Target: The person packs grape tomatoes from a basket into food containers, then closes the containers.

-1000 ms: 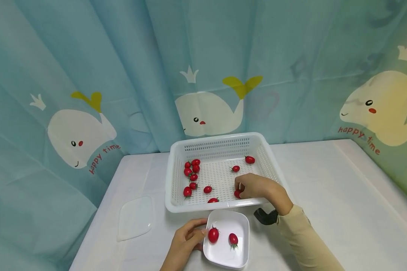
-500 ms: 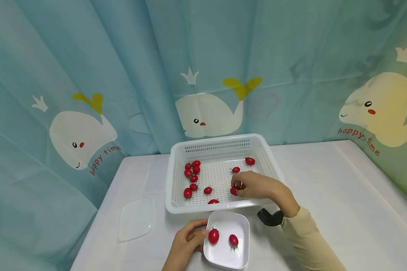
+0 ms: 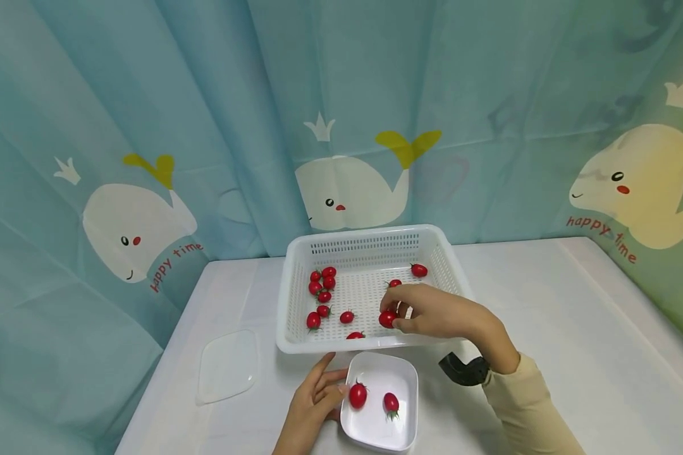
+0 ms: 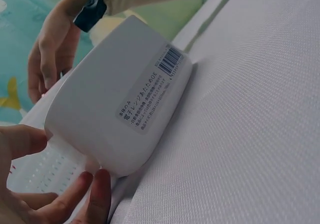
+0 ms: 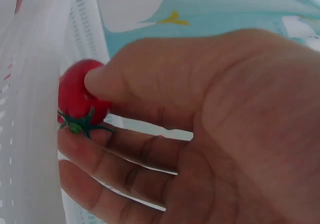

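Observation:
My right hand pinches a cherry tomato between thumb and fingers, over the front right of the white perforated basket. In the right wrist view, the thumb presses the red side of this tomato, and its green calyx points down toward the fingers. At the left side of a small white square container, my left hand holds the wall with thumb and fingertips, its index finger stretched forward. Two cherry tomatoes lie inside that container. The left wrist view shows the container's labelled outer wall.
Several cherry tomatoes cluster along the basket's left side; others lie scattered on its floor. A clear lid rests on the white tablecloth to the left. Behind the table hangs a blue whale-print curtain.
My right hand has drawn the pinched tomato a little left within the basket, and it now shows more clearly. My left index finger has stretched forward; the left hand otherwise stays at the container.

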`<action>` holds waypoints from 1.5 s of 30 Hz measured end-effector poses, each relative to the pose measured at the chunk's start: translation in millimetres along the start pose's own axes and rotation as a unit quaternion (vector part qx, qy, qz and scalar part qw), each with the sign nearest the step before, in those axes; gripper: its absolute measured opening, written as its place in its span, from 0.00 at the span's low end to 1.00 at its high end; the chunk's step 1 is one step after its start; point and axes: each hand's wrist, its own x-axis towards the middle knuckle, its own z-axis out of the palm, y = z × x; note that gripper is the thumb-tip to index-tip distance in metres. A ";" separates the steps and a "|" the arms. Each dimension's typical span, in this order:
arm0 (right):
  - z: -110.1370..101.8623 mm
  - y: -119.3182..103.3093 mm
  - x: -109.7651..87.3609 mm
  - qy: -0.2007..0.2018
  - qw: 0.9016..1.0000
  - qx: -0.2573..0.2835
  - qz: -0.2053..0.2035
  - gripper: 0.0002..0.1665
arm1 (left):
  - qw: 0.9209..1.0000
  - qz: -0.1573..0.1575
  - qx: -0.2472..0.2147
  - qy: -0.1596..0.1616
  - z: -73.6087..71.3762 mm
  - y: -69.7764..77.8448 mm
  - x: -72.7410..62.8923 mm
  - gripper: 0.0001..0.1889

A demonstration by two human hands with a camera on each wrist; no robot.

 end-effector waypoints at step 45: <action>2.2 -28.7 -7.4 -0.119 0.990 0.040 -0.069 0.12 | 0.999 0.001 0.020 -0.043 -4.6 -0.1 1.9 0.28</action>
